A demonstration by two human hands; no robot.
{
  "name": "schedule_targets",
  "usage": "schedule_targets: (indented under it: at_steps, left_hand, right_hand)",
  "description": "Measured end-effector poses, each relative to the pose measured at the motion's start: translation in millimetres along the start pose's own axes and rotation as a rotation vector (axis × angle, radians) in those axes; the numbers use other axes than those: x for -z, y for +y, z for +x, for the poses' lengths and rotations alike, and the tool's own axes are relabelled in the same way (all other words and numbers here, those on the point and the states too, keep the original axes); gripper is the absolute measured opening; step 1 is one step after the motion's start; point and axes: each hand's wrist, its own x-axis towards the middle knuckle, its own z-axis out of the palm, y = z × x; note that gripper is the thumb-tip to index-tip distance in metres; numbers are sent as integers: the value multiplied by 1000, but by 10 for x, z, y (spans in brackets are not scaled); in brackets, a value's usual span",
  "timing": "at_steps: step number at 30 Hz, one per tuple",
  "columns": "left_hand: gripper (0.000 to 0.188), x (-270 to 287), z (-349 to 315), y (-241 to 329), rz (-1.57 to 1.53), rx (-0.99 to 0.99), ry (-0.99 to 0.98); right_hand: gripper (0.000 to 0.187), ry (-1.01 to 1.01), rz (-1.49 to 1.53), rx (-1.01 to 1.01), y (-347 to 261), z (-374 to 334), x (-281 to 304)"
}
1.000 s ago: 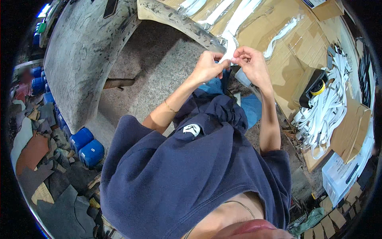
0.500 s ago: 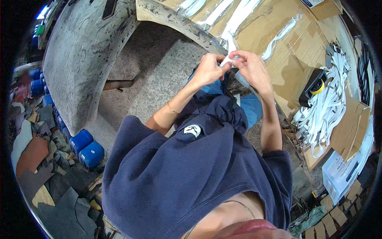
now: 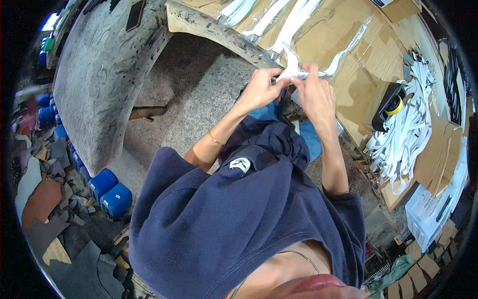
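In front of my body, my left hand pinches a white strap between thumb and fingers. The strap bends in a short loop just beyond the fingertips. My right hand is closed close beside it, its thumb and fingers at the same strap. From behind the right fingers another white strap in clear plastic runs out across the cardboard to the far right. Whether the right fingers grip that one too is hidden. More bagged white straps lie side by side on the cardboard-covered table beyond my hands.
To the right are a black holder with a yellow roll, a heap of white straps, a cardboard box and a clear plastic bin. A worn grey curved table bearing a phone stands left, near blue jugs and scraps.
My right hand has turned and lowered slightly, its fingers now over the strap. The strap's end has bent into a loop, and the plastic-wrapped strap now reaches the right hand.
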Motion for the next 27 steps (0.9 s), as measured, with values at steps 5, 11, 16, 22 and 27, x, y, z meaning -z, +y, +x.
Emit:
schedule_targets:
  at_steps: [5, 11, 16, 22, 27]
  left_hand:
    - [28, -85, -36, 97, -54, 114, 81]
    - [31, -155, -19, -76, -213, 95, 200]
    - [32, -249, -52, 56, -236, 33, 233]
    - [33, -340, -44, 51, -333, 32, 254]
    - [36, -351, -33, 47, -499, 75, 184]
  right_hand:
    - [38, 88, 212, -108, 19, -54, -86]
    - [34, 155, 842, -299, 166, -112, -446]
    - [27, -76, 1360, -460, 220, -125, -475]
    - [25, 123, 1303, -307, 251, -97, -595]
    - [24, 207, 1319, -303, 262, -89, -472]
